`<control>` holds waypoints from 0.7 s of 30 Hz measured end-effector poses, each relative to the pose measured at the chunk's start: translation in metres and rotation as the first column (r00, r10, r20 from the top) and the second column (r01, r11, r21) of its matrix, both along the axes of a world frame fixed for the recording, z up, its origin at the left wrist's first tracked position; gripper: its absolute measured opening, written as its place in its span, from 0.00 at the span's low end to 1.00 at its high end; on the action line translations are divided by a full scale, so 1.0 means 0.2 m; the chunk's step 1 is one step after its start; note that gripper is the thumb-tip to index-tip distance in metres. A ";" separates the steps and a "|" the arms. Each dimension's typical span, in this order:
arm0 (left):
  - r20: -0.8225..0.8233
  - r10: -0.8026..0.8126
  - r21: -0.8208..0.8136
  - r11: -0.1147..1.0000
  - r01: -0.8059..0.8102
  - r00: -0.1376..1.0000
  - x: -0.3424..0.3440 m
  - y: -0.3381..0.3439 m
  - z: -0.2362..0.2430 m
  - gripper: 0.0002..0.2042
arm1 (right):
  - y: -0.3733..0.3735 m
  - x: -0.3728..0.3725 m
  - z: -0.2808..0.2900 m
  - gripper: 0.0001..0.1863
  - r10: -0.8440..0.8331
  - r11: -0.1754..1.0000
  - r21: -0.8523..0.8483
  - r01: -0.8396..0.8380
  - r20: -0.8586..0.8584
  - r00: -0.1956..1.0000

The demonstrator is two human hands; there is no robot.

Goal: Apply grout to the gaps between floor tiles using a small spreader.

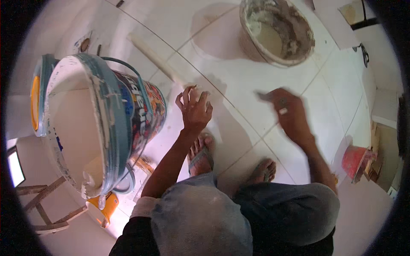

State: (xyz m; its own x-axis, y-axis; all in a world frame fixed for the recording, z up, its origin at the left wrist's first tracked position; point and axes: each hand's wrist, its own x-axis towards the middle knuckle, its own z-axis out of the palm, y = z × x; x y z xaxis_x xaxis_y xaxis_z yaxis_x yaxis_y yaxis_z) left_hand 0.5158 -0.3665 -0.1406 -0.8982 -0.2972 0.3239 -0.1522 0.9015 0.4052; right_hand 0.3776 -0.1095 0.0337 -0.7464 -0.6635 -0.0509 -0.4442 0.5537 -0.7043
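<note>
My left hand [195, 109] reaches down over the tiled floor with its fingers spread and bent, smeared with pale paste. Just beyond its fingertips lies a long pale stick [151, 56]; I cannot tell whether they touch. My right hand [290, 112] is closed round a small flat grey scraper [264, 96], partly blurred, whose blade points left. To the left of my left arm stands a large paint bucket [115, 94] with a teal rim, holding smooth white paste. Far to the right sits a dirty round basin [247, 38] with pale mix inside and crusted walls.
A red tub [353, 162] stands at the right. Below the big bucket there is an orange container [107, 209], with a wooden frame [45, 205] further left. My sandalled feet [201, 162] are on the white tiles [239, 149] between my hands and knees.
</note>
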 end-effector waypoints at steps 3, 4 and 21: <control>0.087 0.079 -0.039 0.996 -0.076 0.993 -0.02 -0.10 -0.05 0.19 | 0.01 -0.38 0.31 0.14 -0.158 0.980 0.089 0.181 -0.214 0.964; 0.075 0.079 -0.044 0.996 -0.076 0.994 -0.01 -0.14 -0.09 0.19 | -0.02 -0.51 0.38 0.16 -0.115 0.971 0.173 0.165 -0.265 0.957; -0.006 -0.046 0.414 0.909 0.045 0.999 0.23 0.19 0.01 0.12 | -0.22 -1.41 -0.60 0.17 0.470 0.626 0.779 -0.031 -0.345 0.813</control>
State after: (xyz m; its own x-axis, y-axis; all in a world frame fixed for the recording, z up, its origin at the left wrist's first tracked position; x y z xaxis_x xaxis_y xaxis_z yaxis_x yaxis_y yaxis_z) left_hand 0.5616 -0.3291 -0.1388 -0.9148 -0.3629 0.1774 -0.1172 0.6588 0.7432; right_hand 0.0948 -0.1538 -0.0858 -0.6158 -0.7340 -0.2864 -0.7879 0.5767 0.2161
